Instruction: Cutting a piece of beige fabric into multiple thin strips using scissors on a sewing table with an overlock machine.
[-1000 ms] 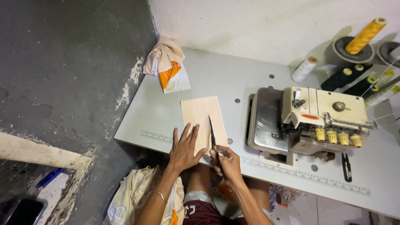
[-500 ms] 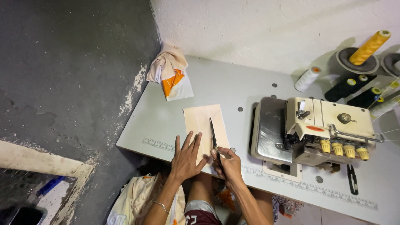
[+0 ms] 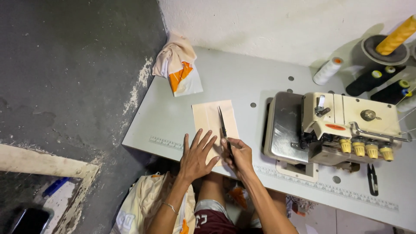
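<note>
Left hand: the left hand [image 3: 197,155] lies flat with fingers spread wide, pressing down the near left part of a pale peach fabric piece [image 3: 211,119]; it grips nothing.
Right hand: the right hand [image 3: 237,155] is closed around the handles of dark scissors [image 3: 224,130], whose blades point toward the far side and lie over the fabric.
Fabric piece: a small rectangle lying flat at the near edge of the grey sewing table [image 3: 242,78], just left of the machine; its near end is covered by both hands.
Scissor blades: nearly together (whether they bite into the cloth or only rest on it cannot be told from here).
Step in hand: by the look of it, a lengthwise cut through the rectangle, one hand pinning, the other cutting.
Next move, as a judgement: the cut would call for the blades to stay on a straight line toward the far edge, with the spread hand holding the cloth still and its fingers clear of the blades.
Machine: a cream overlock sewing machine [image 3: 346,125] stands right of the fabric, not touching it.
Thread: a white spool [image 3: 327,71] and a yellow cone [image 3: 396,37] stand at the far right.
Far left: a crumpled cream and orange cloth [image 3: 177,65] lies well apart from the hands.
Near right: small black snips [image 3: 372,178] lie on the table.
</note>
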